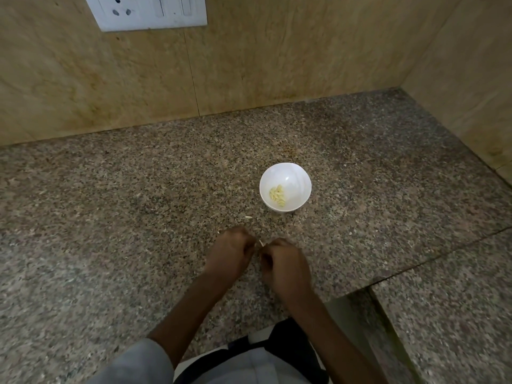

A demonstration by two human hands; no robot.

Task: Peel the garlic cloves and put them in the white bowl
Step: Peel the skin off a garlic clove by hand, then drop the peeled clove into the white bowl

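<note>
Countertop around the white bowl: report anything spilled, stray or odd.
One small pale scrap lies loose on the granite countertop, just short of the white bowl on the near side; garlic or skin, too small to tell. A brownish smear marks the stone beyond the bowl. The peeled cloves sit inside it.

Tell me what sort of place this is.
Probably a home kitchen corner: a speckled granite counter, a white switch-and-socket plate on the stone-look wall, and a white bowl holding peeled garlic cloves.
</note>
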